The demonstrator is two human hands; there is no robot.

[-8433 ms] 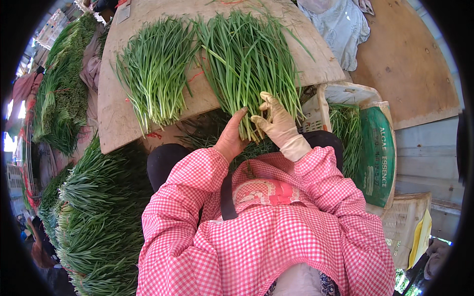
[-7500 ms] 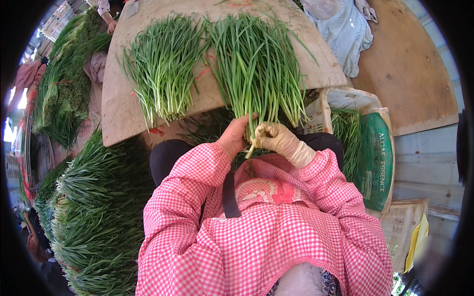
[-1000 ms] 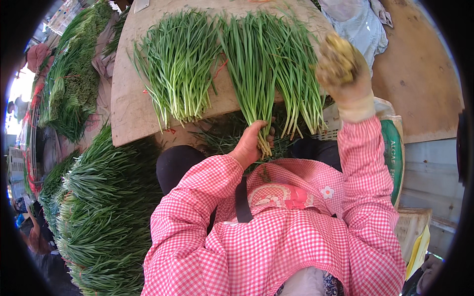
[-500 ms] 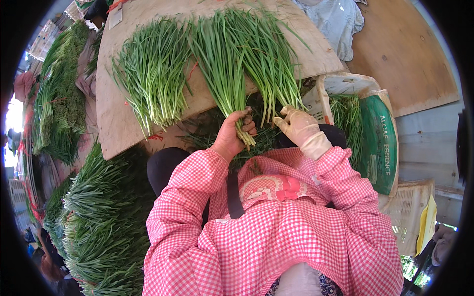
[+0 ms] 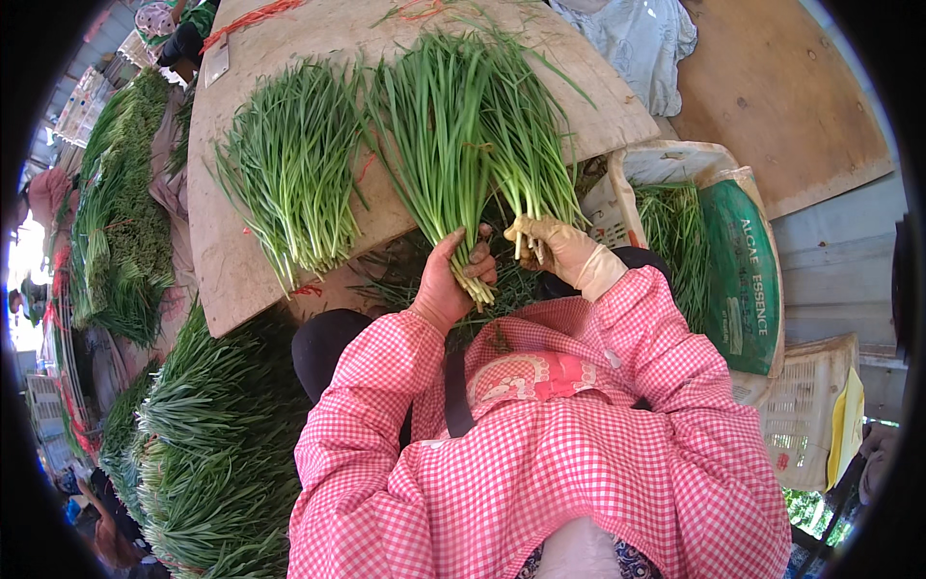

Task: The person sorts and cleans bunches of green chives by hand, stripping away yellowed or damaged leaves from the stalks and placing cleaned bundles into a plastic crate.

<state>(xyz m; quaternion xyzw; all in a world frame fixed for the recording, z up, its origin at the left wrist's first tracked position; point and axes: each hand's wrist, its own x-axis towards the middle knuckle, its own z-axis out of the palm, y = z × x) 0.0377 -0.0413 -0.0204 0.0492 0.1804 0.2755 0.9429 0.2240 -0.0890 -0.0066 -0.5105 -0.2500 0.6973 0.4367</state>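
Head view, nearest first: my pink checked sleeves (image 5: 579,463) fill the lower half, rising from 6 o'clock. Just above them my bare left hand (image 5: 451,280) is clenched around the pale stem ends of a large chive bundle (image 5: 439,145), whose leaves fan away toward 12 o'clock across the bench (image 5: 241,280). Just beside it at 1 o'clock, my gloved right hand (image 5: 550,246) pinches the stems of a smaller chive bunch (image 5: 526,145), which lies against the large one. Both hands hang over the bench's near edge, where loose green trimmings (image 5: 395,280) lie in the gap between the board and my lap.

At 10 o'clock a second fanned pile of chives (image 5: 289,174) lies on the bench, apart from my bundle, with a bare strip of wood between them. Bare board also shows along the far edge and the left rim.

At 8 o'clock a heap of chives (image 5: 212,454) crowds my left elbow. At 3 o'clock an open sack (image 5: 733,261) holding more greens stands close to my right sleeve, with a white crate (image 5: 805,425) below it.
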